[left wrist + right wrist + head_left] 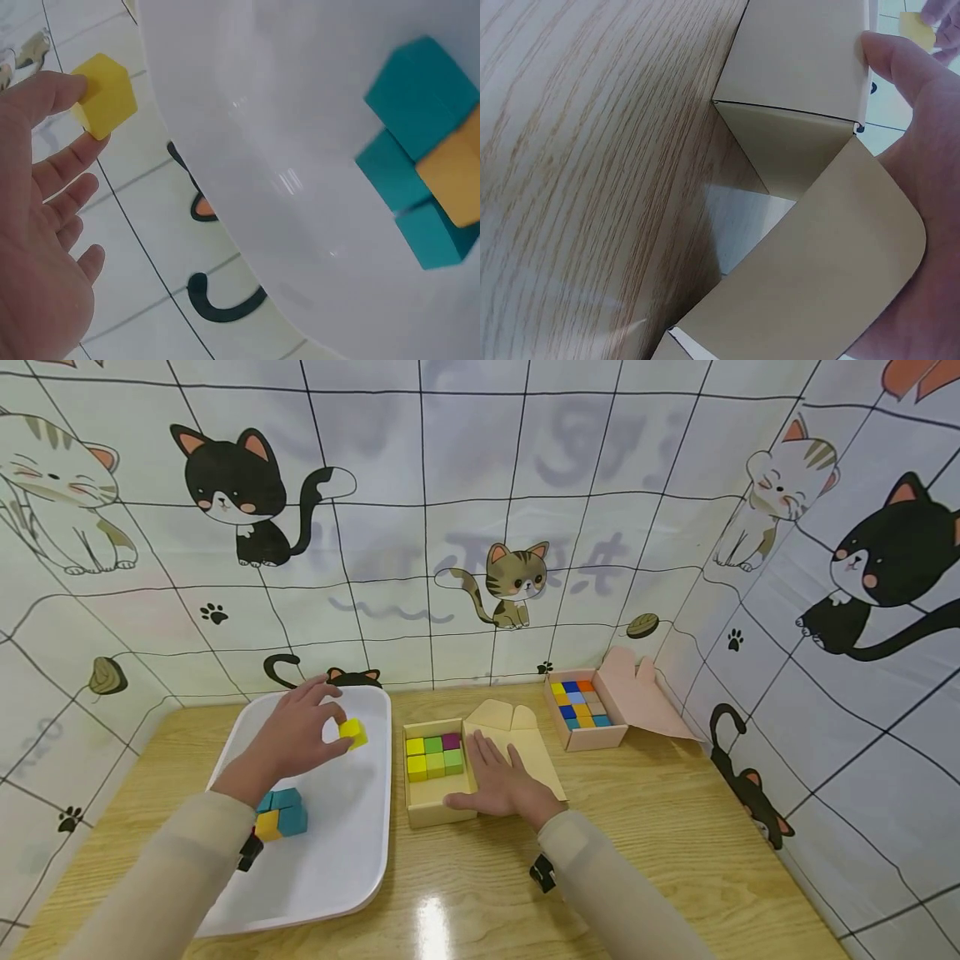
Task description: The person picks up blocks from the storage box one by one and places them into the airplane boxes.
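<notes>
My left hand (294,731) pinches a yellow cube (352,733) between thumb and fingertips, above the white tray (348,860). In the left wrist view that yellow cube (105,96) is held near the tray's rim, the other fingers loosely bent. My right hand (504,779) lies with fingers extended across the pale yellow cardboard box (442,817) and its opened lid (538,756). The right wrist view has its thumb (900,60) on the box's edge. Inside the box, yellow, green and purple cubes (435,757) fill the back part.
Several teal cubes and an orange one (267,825) sit together in the tray, partly behind my left arm. A pink box (592,739) of mixed-colour cubes stands open at the back right, its lid (645,693) towards the wall. Cat-print sheeting (390,543) encloses the wooden table (675,827).
</notes>
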A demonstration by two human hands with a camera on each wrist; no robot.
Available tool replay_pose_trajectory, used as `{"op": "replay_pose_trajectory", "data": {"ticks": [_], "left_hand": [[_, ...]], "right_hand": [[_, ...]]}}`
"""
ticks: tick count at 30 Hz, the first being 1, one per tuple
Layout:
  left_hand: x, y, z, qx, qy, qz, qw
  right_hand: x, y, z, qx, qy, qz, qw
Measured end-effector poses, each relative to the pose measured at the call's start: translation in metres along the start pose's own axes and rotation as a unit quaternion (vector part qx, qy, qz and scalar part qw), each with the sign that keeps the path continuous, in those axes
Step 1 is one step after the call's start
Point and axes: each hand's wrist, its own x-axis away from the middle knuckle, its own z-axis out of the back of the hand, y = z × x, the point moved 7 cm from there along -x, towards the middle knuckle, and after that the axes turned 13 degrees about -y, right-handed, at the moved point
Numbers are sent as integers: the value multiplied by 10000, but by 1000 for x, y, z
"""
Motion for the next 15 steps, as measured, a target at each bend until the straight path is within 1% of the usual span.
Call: {"op": "replay_pose_trajectory", "data": {"ticks": [5, 10, 13, 15], "left_hand": [[-9, 20, -3, -70, 80, -250, 9996], [-14, 44, -5, -72, 88, -601, 9981], [-18, 58, -7, -131, 4, -784, 9968], [-20, 67, -10, -207, -62, -841, 9962]], "right_hand": [[0, 0, 0, -8, -21, -7, 10000], [0, 0, -1, -24, -28, -29, 10000], [0, 0, -1, -41, -16, -61, 10000], [0, 0, 0, -73, 0, -68, 10000]]}}
